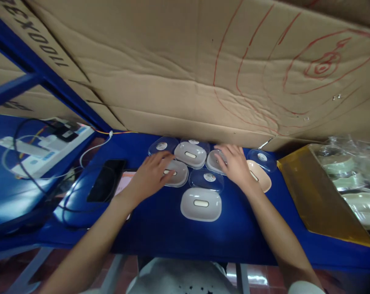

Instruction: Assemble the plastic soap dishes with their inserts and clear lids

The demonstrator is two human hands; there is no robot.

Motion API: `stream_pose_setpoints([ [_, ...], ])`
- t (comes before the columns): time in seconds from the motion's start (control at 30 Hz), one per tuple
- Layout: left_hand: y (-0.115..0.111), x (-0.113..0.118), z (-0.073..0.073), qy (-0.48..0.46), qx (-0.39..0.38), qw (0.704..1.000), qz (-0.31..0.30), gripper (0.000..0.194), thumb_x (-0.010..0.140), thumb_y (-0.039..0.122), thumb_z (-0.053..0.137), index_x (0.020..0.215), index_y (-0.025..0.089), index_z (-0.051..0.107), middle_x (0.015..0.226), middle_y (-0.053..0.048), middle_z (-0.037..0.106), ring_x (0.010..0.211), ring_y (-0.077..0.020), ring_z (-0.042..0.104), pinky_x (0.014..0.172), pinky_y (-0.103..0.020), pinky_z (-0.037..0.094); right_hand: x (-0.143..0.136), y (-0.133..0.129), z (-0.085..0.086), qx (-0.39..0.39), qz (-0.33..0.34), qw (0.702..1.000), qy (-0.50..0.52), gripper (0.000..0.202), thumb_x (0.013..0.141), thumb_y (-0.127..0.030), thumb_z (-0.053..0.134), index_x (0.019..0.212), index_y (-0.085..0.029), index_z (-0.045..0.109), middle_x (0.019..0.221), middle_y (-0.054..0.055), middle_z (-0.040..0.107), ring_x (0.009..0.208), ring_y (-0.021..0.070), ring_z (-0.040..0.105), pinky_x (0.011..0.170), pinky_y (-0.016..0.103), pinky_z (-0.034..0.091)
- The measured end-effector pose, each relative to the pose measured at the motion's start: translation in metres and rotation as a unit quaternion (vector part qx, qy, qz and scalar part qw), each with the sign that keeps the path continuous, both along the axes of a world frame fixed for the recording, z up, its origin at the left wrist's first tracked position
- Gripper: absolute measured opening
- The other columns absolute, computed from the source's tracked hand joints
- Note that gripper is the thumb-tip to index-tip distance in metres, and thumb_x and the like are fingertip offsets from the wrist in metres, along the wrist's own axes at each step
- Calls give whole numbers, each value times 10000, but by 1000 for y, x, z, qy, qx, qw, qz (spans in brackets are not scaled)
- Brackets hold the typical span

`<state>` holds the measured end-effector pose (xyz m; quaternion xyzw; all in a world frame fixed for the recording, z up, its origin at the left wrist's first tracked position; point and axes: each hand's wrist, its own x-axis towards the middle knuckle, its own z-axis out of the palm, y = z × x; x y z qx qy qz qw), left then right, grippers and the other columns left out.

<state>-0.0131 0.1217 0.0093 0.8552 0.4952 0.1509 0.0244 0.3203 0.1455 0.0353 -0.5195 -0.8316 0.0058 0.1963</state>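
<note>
My left hand (152, 173) reaches over the left end of a grey oval dish (179, 176), fingers apart and partly covering it. Over another grey dish (215, 160) is my right hand (234, 165), its fingers spread and covering the dish's right side. Between the hands, a light dish (190, 147) with a pale slot-shaped centre sits at the back. Nearest me lies a whitish dish (201, 211) of the same shape. A clear lid (200, 179) with a round sticker rests just behind it. A peach dish (263, 177) is partly hidden by my right wrist.
More clear lids (158, 146) lie along the cardboard wall (160, 77). An open cardboard box (313, 204) of plastic-wrapped dishes stands at the right. Leftward are a black phone (103, 183), loose cables and a white power strip (54, 149). All this is on a blue table (234, 232).
</note>
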Motion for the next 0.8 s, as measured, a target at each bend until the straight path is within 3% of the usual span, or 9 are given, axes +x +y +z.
stream_pose_setpoints([
  [0.07,-19,-1,-1,39,-13,996,-75,464,1096,461,527,1466,194,610,1454,-173,651,1338,-364,626,1121,-522,511,12,-21,-8,-29,17,999,-34,382,1137,-384,468,1379,-199,699,1350,137,747,1265,317,662,1093,475,467],
  [0.2,-34,3,-5,91,-17,993,-68,386,1082,313,573,1432,168,648,1454,-179,664,1322,-388,637,1103,-544,514,29,-39,-26,-81,12,994,-73,436,1126,-398,519,1472,-164,644,1499,154,676,1380,335,618,1137,495,460],
  [0.43,-27,21,6,7,-37,994,-105,375,1145,471,488,1359,258,711,1343,-89,747,1271,-291,676,1099,-468,516,35,-35,-27,-81,26,993,-79,356,1146,-297,470,1400,-200,700,1428,111,735,1323,292,665,1098,458,469],
  [0.63,-30,35,6,-1,-27,997,-75,348,1139,458,509,1315,281,752,1289,-78,782,1193,-278,722,1006,-436,546,31,-34,-30,-66,26,994,-86,353,1135,-296,489,1373,-158,709,1422,156,727,1289,322,669,1098,479,460],
  [0.8,-28,38,4,-4,-26,996,-83,305,1109,411,571,1297,281,772,1213,-78,814,1090,-270,761,1003,-433,559,30,-28,-32,-64,35,994,-78,403,1073,-342,630,1422,-145,673,1454,200,690,1324,360,639,1119,518,453],
])
